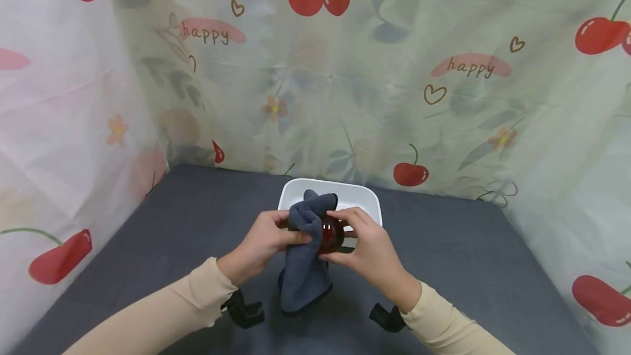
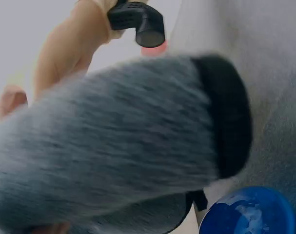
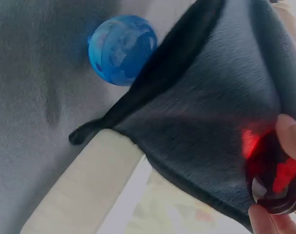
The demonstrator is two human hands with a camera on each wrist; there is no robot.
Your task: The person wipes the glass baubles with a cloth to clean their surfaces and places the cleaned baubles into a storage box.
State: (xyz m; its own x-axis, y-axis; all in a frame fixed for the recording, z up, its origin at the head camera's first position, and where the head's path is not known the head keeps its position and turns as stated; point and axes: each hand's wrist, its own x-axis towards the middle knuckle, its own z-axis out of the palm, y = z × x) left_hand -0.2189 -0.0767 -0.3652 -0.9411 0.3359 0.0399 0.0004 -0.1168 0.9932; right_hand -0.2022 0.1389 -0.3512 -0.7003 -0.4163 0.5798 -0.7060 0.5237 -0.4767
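Note:
A dark grey cloth with a black edge hangs from my left hand, which pinches its bunched upper part between thumb and fingers. My right hand grips a shiny, see-through red ball with thumb and fingertips and holds it against the cloth's right side. In the right wrist view the red ball lies close on the spread cloth. The cloth fills much of the left wrist view, blurred, and hides most of the left hand.
Behind the hands stands a white tray on the dark grey table. A see-through blue ball rests on the table beside the tray, hidden in the head view. Black camera mounts sit at both wrists. A cherry-print curtain encloses the table.

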